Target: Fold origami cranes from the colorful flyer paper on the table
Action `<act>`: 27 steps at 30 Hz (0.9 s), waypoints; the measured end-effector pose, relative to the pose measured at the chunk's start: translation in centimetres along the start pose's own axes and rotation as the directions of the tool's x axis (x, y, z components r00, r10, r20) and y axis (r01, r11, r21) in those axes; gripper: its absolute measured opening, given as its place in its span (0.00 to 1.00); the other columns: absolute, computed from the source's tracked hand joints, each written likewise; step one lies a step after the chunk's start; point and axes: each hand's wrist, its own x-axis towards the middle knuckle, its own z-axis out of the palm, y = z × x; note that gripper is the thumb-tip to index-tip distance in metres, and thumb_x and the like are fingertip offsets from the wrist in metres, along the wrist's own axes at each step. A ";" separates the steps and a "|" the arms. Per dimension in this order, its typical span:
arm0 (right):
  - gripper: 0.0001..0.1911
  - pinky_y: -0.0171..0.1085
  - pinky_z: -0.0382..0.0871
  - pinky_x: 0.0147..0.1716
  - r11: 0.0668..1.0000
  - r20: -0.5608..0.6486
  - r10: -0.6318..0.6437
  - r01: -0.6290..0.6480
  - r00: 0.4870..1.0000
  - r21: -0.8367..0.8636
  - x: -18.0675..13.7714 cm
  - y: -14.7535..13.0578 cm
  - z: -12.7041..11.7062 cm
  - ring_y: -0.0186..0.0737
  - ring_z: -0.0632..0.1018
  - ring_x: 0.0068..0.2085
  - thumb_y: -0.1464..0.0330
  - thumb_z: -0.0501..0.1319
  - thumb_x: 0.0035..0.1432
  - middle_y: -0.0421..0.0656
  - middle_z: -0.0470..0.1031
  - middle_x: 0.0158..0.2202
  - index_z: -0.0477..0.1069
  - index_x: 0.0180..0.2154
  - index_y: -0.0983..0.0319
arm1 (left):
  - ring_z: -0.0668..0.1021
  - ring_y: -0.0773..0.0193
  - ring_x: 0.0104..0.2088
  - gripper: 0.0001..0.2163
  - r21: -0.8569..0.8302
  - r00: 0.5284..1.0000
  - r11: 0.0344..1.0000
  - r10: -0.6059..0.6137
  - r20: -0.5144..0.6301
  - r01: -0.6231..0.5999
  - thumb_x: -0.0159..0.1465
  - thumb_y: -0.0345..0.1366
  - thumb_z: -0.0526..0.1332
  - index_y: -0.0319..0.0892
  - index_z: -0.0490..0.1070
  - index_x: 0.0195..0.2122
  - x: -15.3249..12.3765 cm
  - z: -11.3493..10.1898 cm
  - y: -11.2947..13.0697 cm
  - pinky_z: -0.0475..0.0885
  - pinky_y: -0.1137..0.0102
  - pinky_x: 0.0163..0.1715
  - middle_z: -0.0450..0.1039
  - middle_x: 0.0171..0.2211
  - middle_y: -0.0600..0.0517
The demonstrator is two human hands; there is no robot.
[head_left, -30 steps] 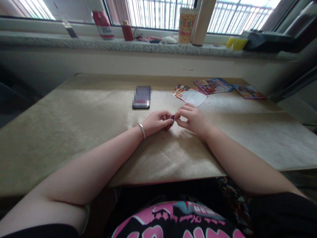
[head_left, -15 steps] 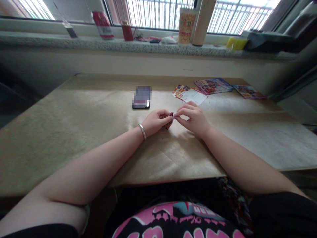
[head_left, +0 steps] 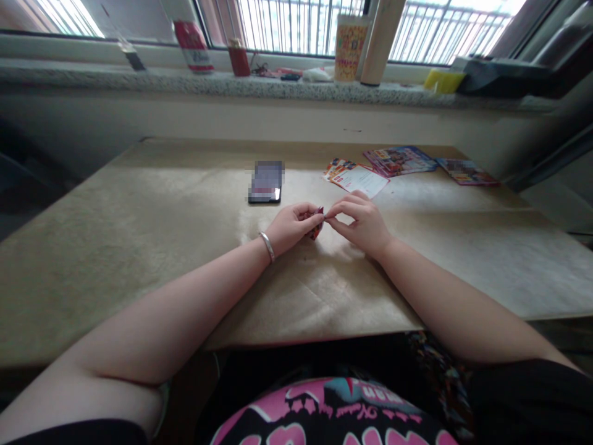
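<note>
My left hand (head_left: 293, 225), with a silver bangle at the wrist, is closed on a small folded piece of red and multicoloured printed paper (head_left: 317, 232). Most of that piece is hidden by the fingers and thumb. My right hand (head_left: 359, 224) pinches thumb and forefinger together right at the piece's upper right edge, its tips meeting the left thumb. Both hands are low over the middle of the table. Beyond the right hand lie several printed cards (head_left: 359, 179), one with its white side up.
A phone (head_left: 265, 182) lies on the table (head_left: 139, 247) left of the cards. Colourful booklets (head_left: 401, 161) rest at the back right. On the windowsill stand a red and white can (head_left: 193, 46), a red bottle (head_left: 238, 59), a patterned cup (head_left: 351, 49) and a tall cylinder (head_left: 380, 43).
The left hand and the paper piece have tilted very slightly. The right hand's pinch stays in nearly the same place at its edge.
</note>
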 end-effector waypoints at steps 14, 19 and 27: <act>0.06 0.42 0.66 0.38 1.000 0.034 0.018 -0.018 0.999 0.021 0.2 -0.5 0.3 0.40 0.73 0.33 0.71 0.62 0.55 0.41 0.75 0.28 0.68 0.28 0.58 | 0.67 0.74 0.19 0.13 -0.089 0.999 0.996 -0.035 -0.028 0.032 0.53 0.42 0.67 0.39 0.67 0.29 0.1 0.3 -0.2 0.63 0.78 0.19 0.66 0.20 0.58; 0.05 0.41 0.66 0.38 0.996 0.057 0.073 -0.076 0.996 0.037 0.1 -0.6 0.4 0.40 0.73 0.33 0.72 0.62 0.54 0.40 0.74 0.28 0.67 0.28 0.58 | 0.67 0.74 0.20 0.11 -0.087 0.999 0.996 -0.024 -0.048 0.020 0.53 0.39 0.65 0.39 0.67 0.30 0.2 0.2 -0.5 0.63 0.78 0.20 0.66 0.21 0.58; 0.03 0.38 0.66 0.33 0.954 0.088 0.239 -0.251 0.967 0.162 -0.1 -0.7 1.0 0.38 0.73 0.32 0.69 0.62 0.53 0.39 0.73 0.27 0.69 0.28 0.59 | 0.64 0.74 0.20 0.07 0.112 0.999 0.994 0.021 -0.040 -0.016 0.56 0.38 0.62 0.39 0.67 0.29 0.2 0.1 -0.3 0.58 0.77 0.20 0.61 0.19 0.59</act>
